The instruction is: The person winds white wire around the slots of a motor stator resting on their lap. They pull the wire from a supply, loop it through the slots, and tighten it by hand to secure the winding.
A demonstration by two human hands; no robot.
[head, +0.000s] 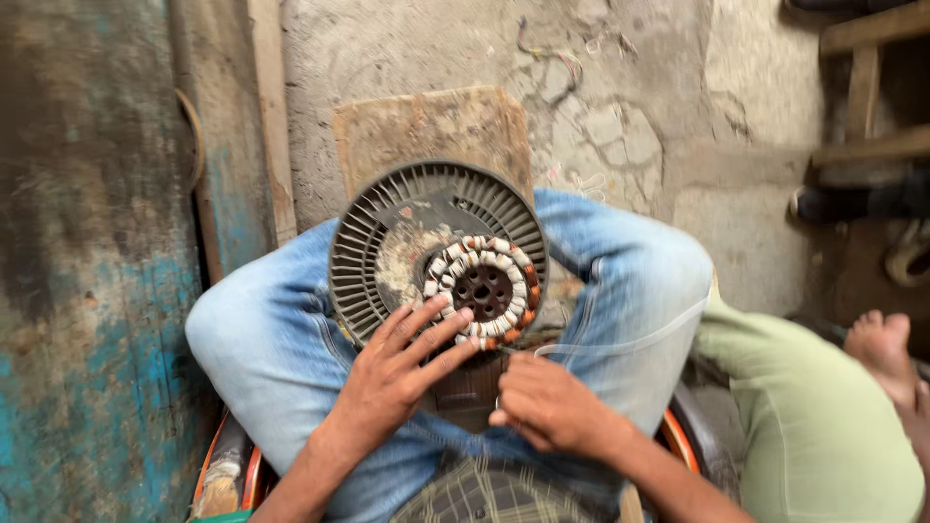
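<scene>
We hold the finned motor housing (387, 237) upright on our knees, its wound stator (481, 289) at centre. Our left hand (392, 373) lies spread-fingered across the housing's lower rim. Our right hand (547, 402), below the housing, is curled; we cannot tell what it grips.

Rough floor-level repair workshop. I'm sitting over a cracked grey concrete floor (620, 145) with a worn brown wooden board (426, 126) on it, a scuffed blue-painted wooden panel (97, 291) beside me, and a grimy finned round metal fan motor housing with exposed copper windings (438, 254) on my knees.
</scene>
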